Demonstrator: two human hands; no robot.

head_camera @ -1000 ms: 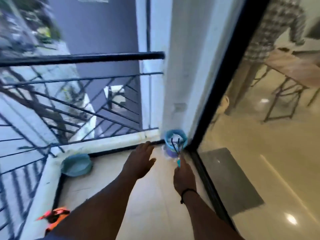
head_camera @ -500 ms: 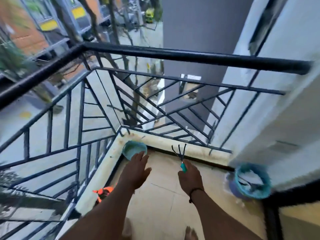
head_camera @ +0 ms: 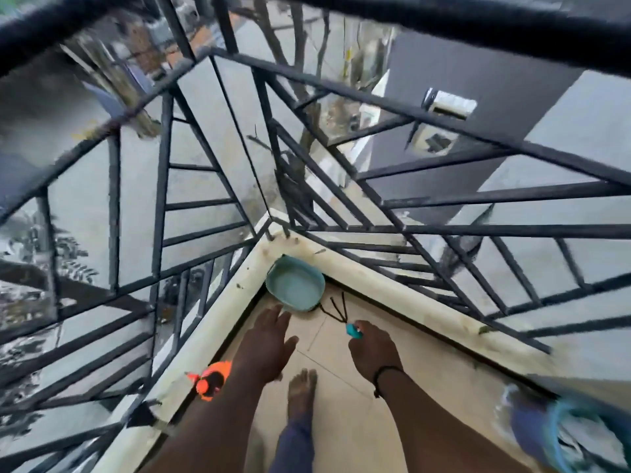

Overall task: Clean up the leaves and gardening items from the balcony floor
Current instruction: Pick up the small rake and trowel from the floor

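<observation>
My right hand (head_camera: 370,349) grips the teal handle of a small hand rake (head_camera: 341,312), whose black prongs point toward the balcony corner. A teal basin (head_camera: 295,285) sits on the floor in that corner, just beyond the prongs. My left hand (head_camera: 266,343) hovers flat, fingers spread, near the basin's front rim and holds nothing. An orange and black item (head_camera: 211,378) lies against the left kerb beside my left forearm. At the lower right a blurred blue bucket (head_camera: 560,435) stands on the floor.
Black metal railing (head_camera: 164,186) closes both sides of the corner above a pale kerb (head_camera: 386,281). My bare foot (head_camera: 301,390) stands on the beige tiled floor (head_camera: 345,387) between my arms. A small leaf (head_camera: 484,330) lies on the right kerb.
The view has swung left and down, from the doorway side to the balcony corner. Both hands have drawn closer to the teal basin, the rake still in my right hand.
</observation>
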